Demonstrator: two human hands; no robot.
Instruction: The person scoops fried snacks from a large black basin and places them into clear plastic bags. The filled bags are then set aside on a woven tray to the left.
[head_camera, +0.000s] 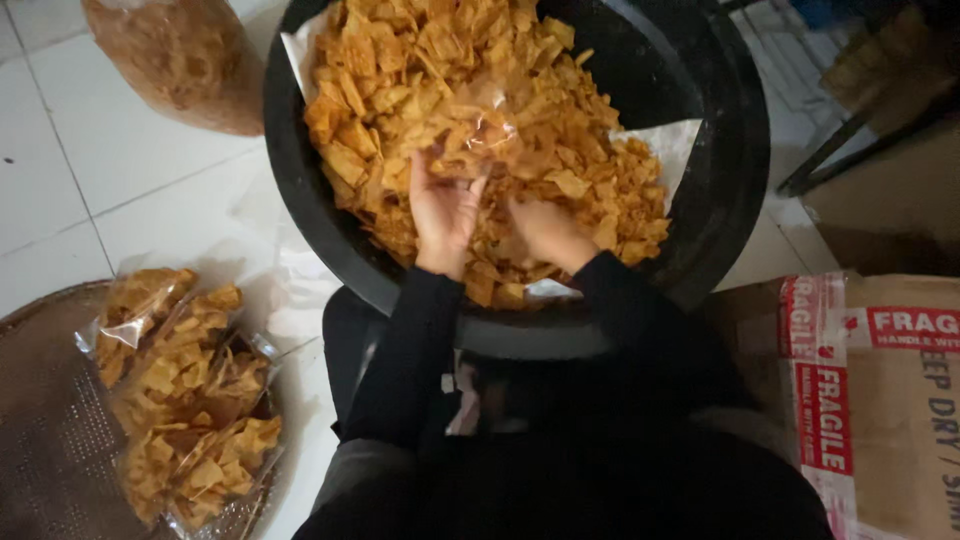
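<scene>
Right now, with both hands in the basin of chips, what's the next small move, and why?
Probably scoop chips with the right hand into the clear bag, because the left hand holds that bag at the pile and it looks barely filled.

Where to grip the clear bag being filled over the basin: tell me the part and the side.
Grip the clear plastic bag by its open rim, from the near side, as the left hand does: the film is limp and its mouth faces the person, so pinching the edge keeps it open above the chips.
</scene>
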